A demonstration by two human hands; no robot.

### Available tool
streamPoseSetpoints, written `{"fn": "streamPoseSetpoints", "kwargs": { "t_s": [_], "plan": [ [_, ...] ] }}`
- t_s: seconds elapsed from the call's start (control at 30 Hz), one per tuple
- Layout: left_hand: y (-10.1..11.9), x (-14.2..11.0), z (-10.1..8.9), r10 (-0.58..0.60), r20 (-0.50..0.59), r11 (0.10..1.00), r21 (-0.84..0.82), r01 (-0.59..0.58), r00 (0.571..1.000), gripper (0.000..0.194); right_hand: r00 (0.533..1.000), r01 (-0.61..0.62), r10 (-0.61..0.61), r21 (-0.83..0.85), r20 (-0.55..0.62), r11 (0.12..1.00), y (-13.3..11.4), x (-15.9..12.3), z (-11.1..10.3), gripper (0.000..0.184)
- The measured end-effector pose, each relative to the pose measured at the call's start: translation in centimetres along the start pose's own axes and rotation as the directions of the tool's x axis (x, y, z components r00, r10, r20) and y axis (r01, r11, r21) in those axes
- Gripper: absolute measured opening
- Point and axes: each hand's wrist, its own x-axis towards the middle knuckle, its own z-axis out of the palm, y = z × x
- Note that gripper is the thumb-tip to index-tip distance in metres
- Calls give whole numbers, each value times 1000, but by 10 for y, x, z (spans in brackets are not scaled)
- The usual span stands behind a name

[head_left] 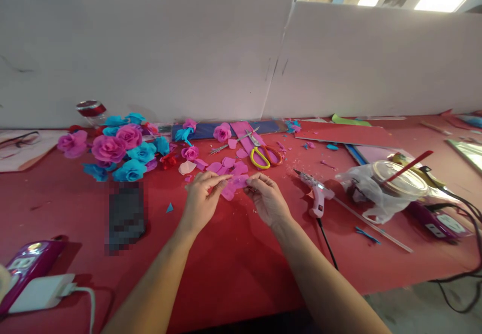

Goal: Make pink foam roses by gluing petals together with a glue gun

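Between my fingertips is a pink paper petal, pinched at its left side by my left hand and at its right side by my right hand. Both hands are closed, just above the red table. Loose pink petals lie right behind my fingers, with a pale petal at their left. Beyond them rest scissors with yellow and orange handles, on a pink paper strip. Finished pink paper roses lie near the back.
A bunch of pink, blue and red paper roses stands left, behind a dark blurred object. On the right are a hot glue gun with its cable, a clear glue stick, a lidded tub in plastic and a purple power strip.
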Motion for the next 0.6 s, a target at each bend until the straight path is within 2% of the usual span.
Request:
{"fn": "streamPoseSetpoints", "kwargs": {
  "t_s": [0.23, 0.6],
  "plan": [
    [1, -1, 1, -33, -30, 996, -86, 30, 999, 23, 999, 9, -10, 8, 34, 1000, 1, 0, 0, 11],
    [6, -1, 0, -26, -28, 997, -79, 24, 999, 20, 999, 14, -15, 14, 32, 1000, 2, 0, 2, 11]
  ]
}}
